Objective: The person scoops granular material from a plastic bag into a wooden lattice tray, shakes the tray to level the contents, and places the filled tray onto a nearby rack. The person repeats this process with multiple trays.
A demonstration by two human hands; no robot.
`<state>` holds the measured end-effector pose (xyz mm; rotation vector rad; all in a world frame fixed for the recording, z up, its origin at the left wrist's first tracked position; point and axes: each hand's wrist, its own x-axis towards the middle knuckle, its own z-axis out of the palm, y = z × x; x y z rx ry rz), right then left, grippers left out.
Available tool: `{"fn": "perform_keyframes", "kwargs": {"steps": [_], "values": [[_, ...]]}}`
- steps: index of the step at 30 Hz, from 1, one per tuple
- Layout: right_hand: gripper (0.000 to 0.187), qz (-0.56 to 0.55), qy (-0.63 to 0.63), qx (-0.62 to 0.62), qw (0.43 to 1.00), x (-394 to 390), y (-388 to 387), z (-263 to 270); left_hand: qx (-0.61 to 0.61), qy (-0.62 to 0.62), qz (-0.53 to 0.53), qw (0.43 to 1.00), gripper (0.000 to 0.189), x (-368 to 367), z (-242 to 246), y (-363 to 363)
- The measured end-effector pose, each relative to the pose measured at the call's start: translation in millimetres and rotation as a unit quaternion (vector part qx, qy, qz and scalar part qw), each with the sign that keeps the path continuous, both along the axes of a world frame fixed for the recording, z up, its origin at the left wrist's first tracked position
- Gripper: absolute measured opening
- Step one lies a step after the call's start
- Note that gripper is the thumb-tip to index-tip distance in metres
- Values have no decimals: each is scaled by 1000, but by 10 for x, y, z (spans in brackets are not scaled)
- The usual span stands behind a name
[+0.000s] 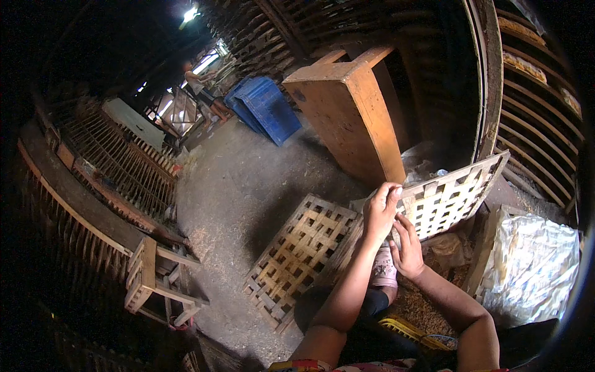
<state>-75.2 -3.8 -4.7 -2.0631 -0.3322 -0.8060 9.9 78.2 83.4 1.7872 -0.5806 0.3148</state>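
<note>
A framed panel of woven bamboo strips (446, 200) stands tilted in front of me on the right. My left hand (380, 211) grips its near upper corner between thumb and fingers. Just below, my right hand (410, 251) has its fingers spread, with the fingertips close to the panel's near edge; whether they pinch anything is hidden. Left of my hands, more woven bamboo panels (302, 255) appear to lie stacked at an angle, beside my foot in a pink clog (385, 269).
An orange-brown wooden box (344, 121) stands upright ahead, with blue plastic crates (267, 109) behind it. A small wooden stool (160, 283) and slatted bench (116, 139) are left. Right lie a clear plastic-covered frame (530, 269) and a yellow plastic basket (413, 332). A person (204, 88) stands far back.
</note>
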Motion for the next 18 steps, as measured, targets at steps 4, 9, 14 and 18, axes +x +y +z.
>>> {"fn": "perform_keyframes", "kwargs": {"steps": [4, 9, 14, 18], "values": [[52, -2, 2, 13, 1000, -6, 22, -9, -7, -5, -4, 1000, 20, 27, -33, 22], [42, -27, 72, 143, 987, 77, 11, -235, 20, 51, -15, 998, 19, -15, 34, 36], [32, 25, 138, 429, 892, 250, 51, -317, 11, 46, -16, 999, 18, -34, 42, -3], [33, 42, 173, 584, 792, 256, 153, -143, 14, 45, -9, 999, 19, -35, 41, 25]]}}
